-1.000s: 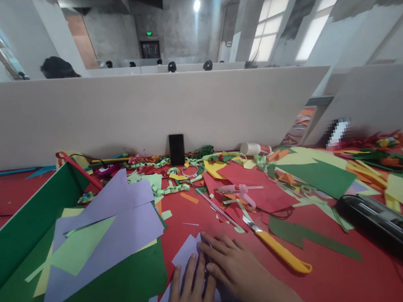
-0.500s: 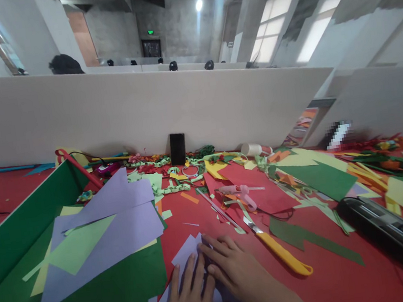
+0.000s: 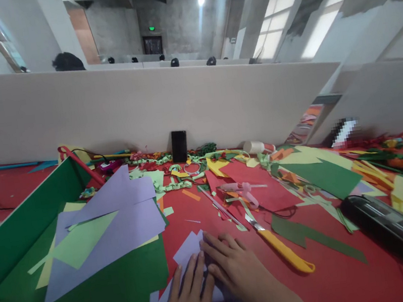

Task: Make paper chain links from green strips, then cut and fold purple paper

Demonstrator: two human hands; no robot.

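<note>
A folded sheet of purple paper (image 3: 186,248) lies on the red tabletop at the near edge. My left hand (image 3: 191,295) rests on it with fingers stretched forward, pressing it down. My right hand (image 3: 236,268) lies flat across its right side, fingers pointing up and left, the tips beside those of my left hand. Both hands cover most of the folds. To the right lies a utility knife (image 3: 285,251) with a yellow handle, and beyond it a pink glue gun (image 3: 243,192).
Large purple sheets (image 3: 137,225) lie on green card (image 3: 138,290) at left, beside an upright green panel (image 3: 27,223). A phone (image 3: 179,146) leans on the white partition (image 3: 134,100). A black device (image 3: 396,233) sits at right. Paper scraps litter the back.
The whole view has shifted slightly. Both hands stay flat on the purple paper, in nearly the same positions.
</note>
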